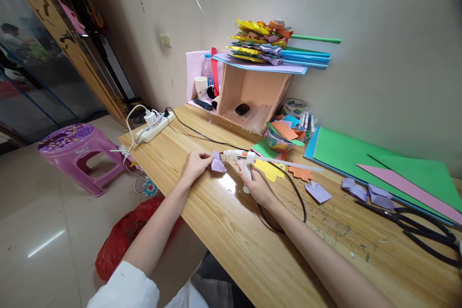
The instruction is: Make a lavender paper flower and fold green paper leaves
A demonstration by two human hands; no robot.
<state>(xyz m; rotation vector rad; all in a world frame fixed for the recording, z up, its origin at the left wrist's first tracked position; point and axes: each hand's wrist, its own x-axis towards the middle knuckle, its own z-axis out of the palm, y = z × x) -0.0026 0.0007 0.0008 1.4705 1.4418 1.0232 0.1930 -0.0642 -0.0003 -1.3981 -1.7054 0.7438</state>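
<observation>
Glue gun (240,156): white, lying low over the table (231,231), near its front edge. Long axis runs left to right in the view. Nozzle points left, tip at or just beside the folded purple paper (218,163); contact cannot be resolved. Glue stick (294,165) juts from the back, pointing right and slightly toward the wall. Handle points down toward the person.

Right hand (258,186): closed around the handle from below. Trigger finger position not visible.

Left hand (197,164): fingers pinched narrow on the purple paper's left side, holding it against the tabletop.

Black cord (300,199): leaves the handle, loops right past the right forearm, then back under it.

Just behind the gun: yellow paper (269,172), orange cut-out (300,173). Right of these: a loose lilac piece (317,192), then black scissors (422,228) near the green sheet (346,151).

Back-left on the table: power strip (155,127) with plugs in. Against the wall: open box (249,94), a stack of folded coloured papers (262,41) on top.

Floor, left: purple stool (74,147), red bag (124,236).
</observation>
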